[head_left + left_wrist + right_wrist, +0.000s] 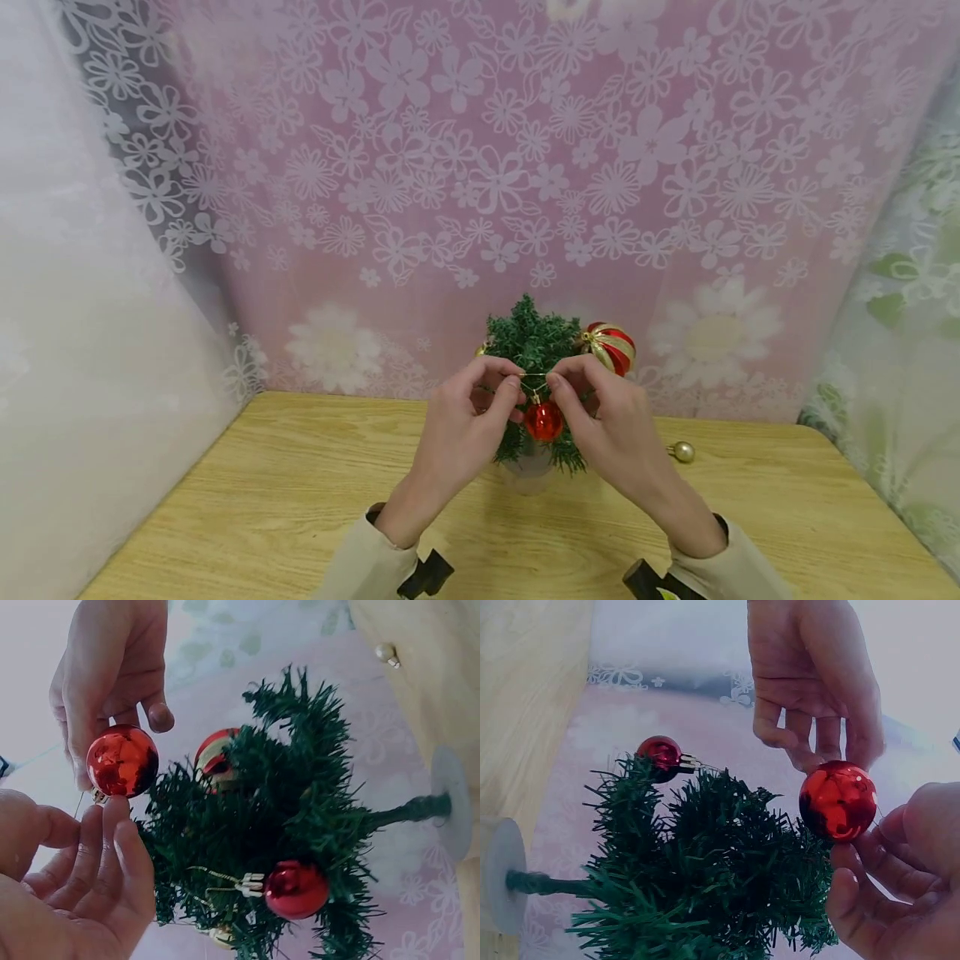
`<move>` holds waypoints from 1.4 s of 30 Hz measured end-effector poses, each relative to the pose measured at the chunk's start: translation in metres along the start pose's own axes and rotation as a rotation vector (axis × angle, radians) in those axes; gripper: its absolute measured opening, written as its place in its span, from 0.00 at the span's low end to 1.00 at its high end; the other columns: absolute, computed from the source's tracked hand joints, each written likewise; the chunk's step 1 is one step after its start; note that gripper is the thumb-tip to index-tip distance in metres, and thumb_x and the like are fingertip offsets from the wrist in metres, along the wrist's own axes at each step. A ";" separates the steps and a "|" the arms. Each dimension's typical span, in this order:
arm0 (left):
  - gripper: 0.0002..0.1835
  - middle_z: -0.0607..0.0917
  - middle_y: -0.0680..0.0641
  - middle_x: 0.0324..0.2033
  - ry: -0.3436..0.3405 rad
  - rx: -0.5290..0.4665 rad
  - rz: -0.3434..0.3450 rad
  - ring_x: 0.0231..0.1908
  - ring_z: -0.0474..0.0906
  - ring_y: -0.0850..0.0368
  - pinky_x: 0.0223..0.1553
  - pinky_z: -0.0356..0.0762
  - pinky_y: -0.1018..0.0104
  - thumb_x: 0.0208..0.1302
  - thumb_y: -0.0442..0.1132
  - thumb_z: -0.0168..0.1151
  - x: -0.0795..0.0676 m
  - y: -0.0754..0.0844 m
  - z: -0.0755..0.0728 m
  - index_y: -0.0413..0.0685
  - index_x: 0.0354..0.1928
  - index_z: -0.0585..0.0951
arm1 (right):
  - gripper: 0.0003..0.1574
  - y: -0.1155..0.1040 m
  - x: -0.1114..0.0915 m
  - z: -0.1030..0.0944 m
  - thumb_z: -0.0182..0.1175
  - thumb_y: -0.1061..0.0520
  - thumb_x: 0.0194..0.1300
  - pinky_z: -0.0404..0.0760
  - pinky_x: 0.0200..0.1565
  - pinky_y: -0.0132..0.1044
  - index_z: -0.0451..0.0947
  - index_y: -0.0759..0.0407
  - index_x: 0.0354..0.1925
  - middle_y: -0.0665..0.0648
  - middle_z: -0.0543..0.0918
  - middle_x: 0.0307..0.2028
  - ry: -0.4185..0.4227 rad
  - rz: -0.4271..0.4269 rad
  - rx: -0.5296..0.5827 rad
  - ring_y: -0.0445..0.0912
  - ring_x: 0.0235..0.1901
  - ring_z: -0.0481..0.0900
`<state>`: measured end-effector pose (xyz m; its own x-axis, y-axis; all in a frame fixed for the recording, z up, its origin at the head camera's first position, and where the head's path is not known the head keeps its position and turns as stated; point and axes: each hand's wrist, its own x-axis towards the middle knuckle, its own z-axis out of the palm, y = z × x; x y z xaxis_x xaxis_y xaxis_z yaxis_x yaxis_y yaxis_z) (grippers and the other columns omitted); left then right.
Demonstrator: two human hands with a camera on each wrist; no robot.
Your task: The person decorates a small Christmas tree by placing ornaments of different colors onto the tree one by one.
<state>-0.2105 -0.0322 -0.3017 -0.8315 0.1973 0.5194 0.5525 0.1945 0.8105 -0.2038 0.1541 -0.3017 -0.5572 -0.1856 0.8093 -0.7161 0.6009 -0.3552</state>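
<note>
A shiny red Christmas bauble (543,422) with a gold cap hangs from a thin gold string in front of a small green artificial Christmas tree (532,333). My left hand (467,417) pinches one side of the string between thumb and forefinger. On the other side, my right hand (611,421) pinches it the same way, so the string is stretched between them. In the left wrist view the bauble (124,760) hangs close by the fingers of both hands. Another red bauble (297,889) sits on the tree's branches, its gold string loop showing.
A red and gold striped bauble (611,348) is at the tree's right side. A small gold bauble (683,452) lies on the wooden table (315,483), right of the tree. The tree's pale round base (451,802) stands on the table. Flower-patterned curtain (525,167) hangs behind.
</note>
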 end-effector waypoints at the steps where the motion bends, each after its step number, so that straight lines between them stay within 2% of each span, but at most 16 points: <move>1: 0.07 0.88 0.50 0.33 0.004 -0.009 -0.006 0.30 0.88 0.48 0.28 0.85 0.65 0.76 0.38 0.58 0.002 0.000 0.000 0.53 0.48 0.84 | 0.06 0.000 0.003 0.001 0.64 0.68 0.68 0.73 0.23 0.29 0.80 0.60 0.41 0.48 0.81 0.27 0.009 0.000 -0.003 0.32 0.21 0.71; 4: 0.07 0.88 0.49 0.33 0.013 -0.018 -0.021 0.29 0.88 0.47 0.25 0.85 0.63 0.76 0.39 0.58 0.008 0.001 -0.001 0.54 0.48 0.84 | 0.05 0.002 0.008 0.003 0.65 0.67 0.68 0.72 0.22 0.29 0.81 0.60 0.41 0.49 0.81 0.26 0.023 0.025 -0.017 0.34 0.20 0.71; 8: 0.07 0.88 0.49 0.32 0.027 -0.005 -0.041 0.27 0.88 0.51 0.24 0.85 0.62 0.76 0.41 0.59 0.015 0.000 0.000 0.55 0.48 0.84 | 0.03 0.003 0.012 0.005 0.64 0.63 0.70 0.73 0.22 0.30 0.81 0.58 0.42 0.49 0.82 0.26 -0.007 0.114 -0.025 0.35 0.20 0.73; 11: 0.07 0.89 0.48 0.31 0.039 0.018 -0.039 0.24 0.88 0.49 0.25 0.85 0.64 0.76 0.41 0.59 0.019 -0.002 0.001 0.52 0.48 0.84 | 0.03 0.003 0.014 0.006 0.64 0.61 0.71 0.75 0.24 0.31 0.82 0.57 0.43 0.50 0.84 0.27 -0.030 0.167 -0.023 0.35 0.22 0.75; 16: 0.07 0.88 0.45 0.30 0.044 0.057 -0.027 0.23 0.87 0.46 0.26 0.85 0.67 0.75 0.39 0.60 0.024 -0.005 0.002 0.49 0.48 0.84 | 0.02 0.004 0.017 0.008 0.64 0.61 0.71 0.74 0.24 0.31 0.83 0.57 0.41 0.50 0.83 0.25 -0.043 0.201 -0.035 0.36 0.21 0.75; 21: 0.06 0.88 0.49 0.28 0.044 0.140 -0.013 0.21 0.87 0.50 0.23 0.83 0.68 0.74 0.40 0.61 0.024 -0.008 0.002 0.52 0.46 0.85 | 0.02 0.004 0.016 0.007 0.64 0.61 0.70 0.74 0.26 0.31 0.84 0.56 0.39 0.49 0.81 0.23 -0.085 0.233 -0.031 0.35 0.21 0.74; 29: 0.05 0.88 0.51 0.28 0.027 0.202 0.002 0.21 0.86 0.56 0.21 0.81 0.68 0.73 0.41 0.62 0.023 -0.010 0.003 0.54 0.45 0.85 | 0.03 0.006 0.012 0.005 0.65 0.59 0.70 0.71 0.27 0.31 0.85 0.56 0.38 0.46 0.76 0.22 -0.138 0.192 -0.055 0.34 0.21 0.70; 34: 0.05 0.88 0.53 0.28 0.040 0.210 0.012 0.20 0.85 0.57 0.20 0.79 0.67 0.73 0.42 0.62 0.022 -0.010 0.001 0.56 0.45 0.85 | 0.02 0.007 0.011 0.005 0.65 0.61 0.69 0.72 0.26 0.31 0.85 0.56 0.37 0.46 0.77 0.22 -0.136 0.187 -0.036 0.34 0.21 0.72; 37: 0.05 0.88 0.55 0.28 0.060 0.231 0.027 0.19 0.83 0.61 0.18 0.77 0.67 0.73 0.43 0.62 0.020 -0.009 0.000 0.57 0.45 0.85 | 0.04 0.008 0.009 0.002 0.65 0.63 0.69 0.75 0.27 0.31 0.84 0.56 0.38 0.46 0.79 0.24 -0.141 0.174 -0.002 0.34 0.22 0.74; 40: 0.05 0.88 0.56 0.29 0.108 0.267 0.078 0.20 0.79 0.66 0.20 0.76 0.68 0.72 0.42 0.63 0.018 -0.008 0.000 0.57 0.45 0.85 | 0.05 0.009 0.007 -0.004 0.65 0.65 0.68 0.77 0.26 0.32 0.83 0.56 0.39 0.47 0.81 0.26 -0.129 0.145 0.021 0.34 0.24 0.75; 42: 0.04 0.88 0.56 0.29 0.150 0.298 0.144 0.23 0.79 0.67 0.24 0.77 0.67 0.72 0.41 0.64 0.017 -0.008 -0.001 0.55 0.44 0.85 | 0.06 0.011 0.004 -0.011 0.65 0.66 0.67 0.78 0.26 0.31 0.83 0.57 0.40 0.47 0.82 0.28 -0.111 0.131 0.022 0.34 0.26 0.76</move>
<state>-0.2286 -0.0309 -0.2992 -0.7309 0.1039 0.6745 0.6391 0.4509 0.6231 -0.2088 0.1685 -0.2971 -0.6885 -0.1921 0.6993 -0.6425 0.6088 -0.4653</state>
